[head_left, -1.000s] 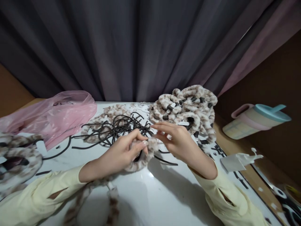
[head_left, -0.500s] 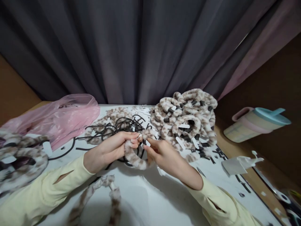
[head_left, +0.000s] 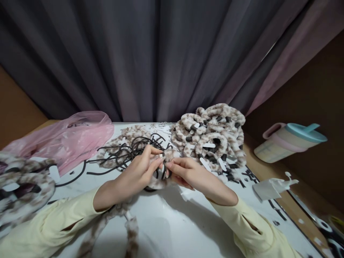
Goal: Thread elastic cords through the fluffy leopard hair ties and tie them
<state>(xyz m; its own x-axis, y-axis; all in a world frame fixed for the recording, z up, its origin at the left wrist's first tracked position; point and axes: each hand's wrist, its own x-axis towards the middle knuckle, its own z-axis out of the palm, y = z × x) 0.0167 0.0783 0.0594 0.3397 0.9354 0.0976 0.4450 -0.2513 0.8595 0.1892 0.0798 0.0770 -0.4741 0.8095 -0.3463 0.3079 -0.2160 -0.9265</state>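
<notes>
A fluffy brown-and-white ring (head_left: 158, 184) hangs between my two hands near the middle of the table. My left hand (head_left: 142, 166) pinches at the ring's upper left part, thumb and forefinger close together. Facing it, my right hand (head_left: 188, 172) has its fingers closed on the ring's right side. The fingers hide much of the ring and any small piece between them. Black cords (head_left: 115, 152) lie tangled behind and left of my left hand. Nearer to me, another furry strip (head_left: 132, 233) lies curved on the white table (head_left: 161, 229).
Furry rings with black bands (head_left: 215, 136) are heaped at the back right, with more rings (head_left: 40, 182) at the left. A pink plastic bag (head_left: 80, 132), a lidded cup (head_left: 287, 141), a white pouch (head_left: 268, 188) and scissors (head_left: 324, 225) lie around the edges.
My left hand has turned, its back rising and its fingers shifting to the ring's opening. My right hand has closed in from the right. The ring now sits higher and more hidden.
</notes>
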